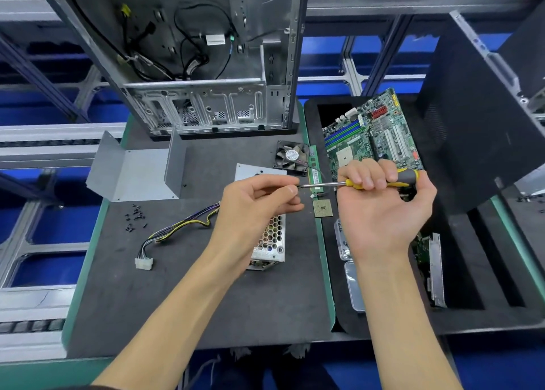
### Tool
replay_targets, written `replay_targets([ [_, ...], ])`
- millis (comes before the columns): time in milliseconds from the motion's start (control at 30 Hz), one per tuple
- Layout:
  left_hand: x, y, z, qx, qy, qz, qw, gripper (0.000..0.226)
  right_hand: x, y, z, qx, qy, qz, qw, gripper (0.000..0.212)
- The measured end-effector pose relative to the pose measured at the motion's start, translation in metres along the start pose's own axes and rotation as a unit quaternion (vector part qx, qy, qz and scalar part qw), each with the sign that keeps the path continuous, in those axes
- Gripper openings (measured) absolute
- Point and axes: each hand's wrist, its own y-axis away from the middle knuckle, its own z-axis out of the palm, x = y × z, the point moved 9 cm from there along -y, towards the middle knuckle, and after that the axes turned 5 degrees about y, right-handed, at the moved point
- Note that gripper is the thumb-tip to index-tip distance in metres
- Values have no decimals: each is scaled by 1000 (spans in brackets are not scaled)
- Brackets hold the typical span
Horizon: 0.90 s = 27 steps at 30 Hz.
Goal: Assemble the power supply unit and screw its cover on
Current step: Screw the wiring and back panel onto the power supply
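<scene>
Black foam tray (477, 316) at right, slotted: green motherboard (371, 133) leaning in the far slot, a bracketed card (433, 268) standing in a nearer one, clear plastic cases (352, 283) at its left edge. Open tower case (206, 59) upright at the back, loose black cables inside, perforated steel at its base. Dark grey mat (182, 295) edged in green; beyond, aluminium rails over blue.

On the mat: bent sheet-metal cover (132, 171), matte grey, lying apart at left; small black screws (135, 217) scattered before it; power supply unit (269, 239), honeycomb-grilled steel, partly hidden under the left wrist, its yellow-and-black cable bundle (177, 227) ending in a white plug. Black fan (292, 156), RAM stick (313, 168) and square CPU chip (323, 208) nearby.

Right hand (380, 210) clenched round yellow-black screwdriver (380, 182), held level. Left hand (259, 204) pinching at the shaft's tip; any screw there too small to tell.
</scene>
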Motion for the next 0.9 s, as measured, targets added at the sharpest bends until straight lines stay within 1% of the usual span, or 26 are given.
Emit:
replay_targets([
  [133,-7,2,1,-24,70,-55,996,10,1,1,3,-2,3,-7,1000,28],
  [200,-11,3,1,-23,103,-78,991,12,3,2,4,-5,7,-5,1000,30],
  [267,-12,2,-1,-14,117,-82,990,12,6,3,3,-5,5,-1,1000,32],
  [567,-1,3,-5,-19,55,-31,998,15,9,6,-1,9,-14,-2,1000,39],
  [700,-1,3,-8,-20,65,-45,997,12,10,7,0,12,-18,-4,1000,39],
  [900,-3,4,-11,-23,44,-72,996,5,12,8,3,12,-17,-4,1000,37],
])
